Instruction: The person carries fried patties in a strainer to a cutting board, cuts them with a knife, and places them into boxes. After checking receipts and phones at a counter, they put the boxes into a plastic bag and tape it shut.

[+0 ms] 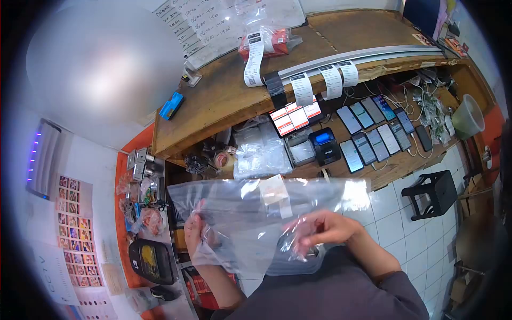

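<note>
A large clear plastic bag (240,229) is spread in front of my body, with a pale paper label (273,190) near its top edge. On the bag's left side my left hand (195,230) grips the plastic, its fingers closed and partly seen through the film. My right hand (325,230) is at the right part of the bag, fingers bent around crumpled plastic. Something rounded and clear shows at the bag's lower part beneath my right hand; I cannot make out what it is.
Behind the bag, a desk holds several phones (351,156), a label printer (325,146), a tablet (295,117) and stacked plastic bags (261,152). Receipts (301,89) hang from the wooden shelf (213,98). A black stool (430,194) stands at right, a black tray (151,261) lies at left.
</note>
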The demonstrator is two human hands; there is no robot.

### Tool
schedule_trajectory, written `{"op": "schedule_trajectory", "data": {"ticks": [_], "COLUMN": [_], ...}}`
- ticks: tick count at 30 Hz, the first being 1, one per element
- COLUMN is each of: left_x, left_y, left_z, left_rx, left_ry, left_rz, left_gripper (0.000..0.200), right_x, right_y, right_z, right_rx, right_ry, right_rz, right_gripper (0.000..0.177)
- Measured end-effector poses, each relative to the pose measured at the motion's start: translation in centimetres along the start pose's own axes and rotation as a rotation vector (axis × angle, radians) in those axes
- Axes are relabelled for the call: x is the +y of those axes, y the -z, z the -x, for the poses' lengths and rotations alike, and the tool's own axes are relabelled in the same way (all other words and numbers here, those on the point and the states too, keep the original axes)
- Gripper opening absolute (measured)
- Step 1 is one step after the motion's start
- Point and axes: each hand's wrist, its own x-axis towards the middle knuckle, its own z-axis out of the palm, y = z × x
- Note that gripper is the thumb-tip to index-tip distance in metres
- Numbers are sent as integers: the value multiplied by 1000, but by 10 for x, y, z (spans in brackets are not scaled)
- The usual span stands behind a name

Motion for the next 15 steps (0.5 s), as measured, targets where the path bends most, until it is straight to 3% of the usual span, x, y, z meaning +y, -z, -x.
{"op": "schedule_trajectory", "data": {"ticks": [1, 3, 6, 9, 10, 11, 12, 15], "left_x": [-2, -6, -18, -18, -19, -8, 11, 48], "left_y": [5, 17, 36, 38, 47, 40, 36, 12], "left_z": [0, -2, -6, -2, -2, 1, 16, 50], "left_rx": [3, -101, -75, -138, -78, -21, 158, -17], "left_ry": [-4, -153, -115, -68, -132, -194, -178, -203], "left_rz": [0, -189, -205, -263, -329, -395, -319, -419], "left_gripper": [49, 50, 55, 58, 60, 61, 56, 44], "right_x": [2, 6, 14, 25, 22, 28, 36, 46], "right_y": [1, 3, 3, 9, 4, 3, 5, -5], "right_z": [2, 2, -5, -4, -6, -7, -9, -22], "right_rx": [152, 213, 472, 564, 662, 663, 677, 662], "right_ry": [-119, -90, -38, -14, -38, -41, -16, -28], "right_rz": [107, 41, -114, -207, -216, -211, -171, -49], "right_gripper": [44, 38, 23, 21, 18, 18, 18, 21]}}
